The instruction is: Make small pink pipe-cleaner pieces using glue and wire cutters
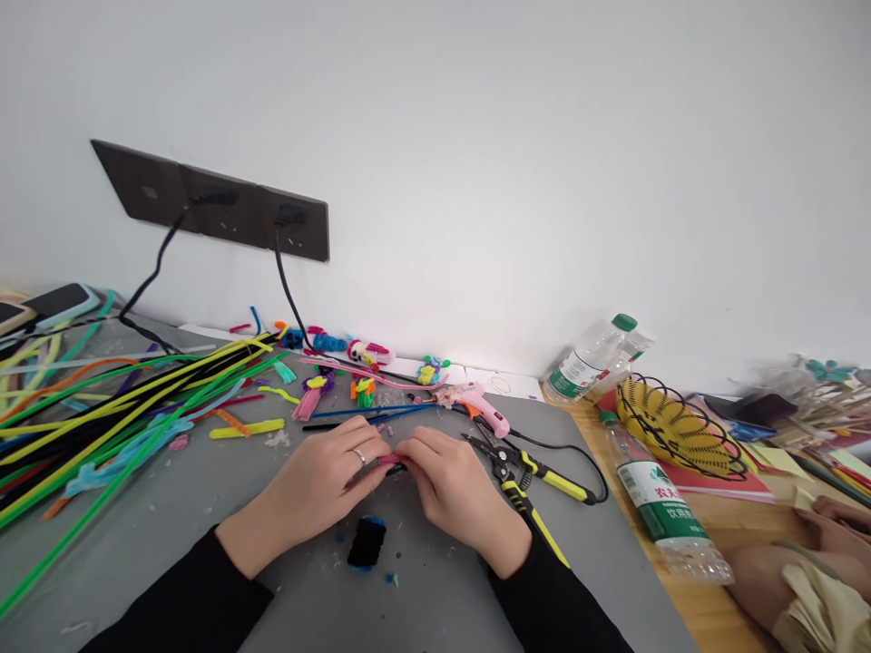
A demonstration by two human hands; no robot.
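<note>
My left hand and my right hand meet over the grey mat, fingertips pinched together on a small pink pipe-cleaner piece. A ring sits on a left finger. Both sleeves are black. Just below the hands lies a small black fuzzy coil with blue ends. Blue and black pipe cleaners lie just beyond the fingers.
A heap of long green, yellow and other pipe cleaners spreads at left. A pink glue gun and yellow-handled pliers lie right of my hands. Two water bottles, a yellow wire basket and another person's hand are at right.
</note>
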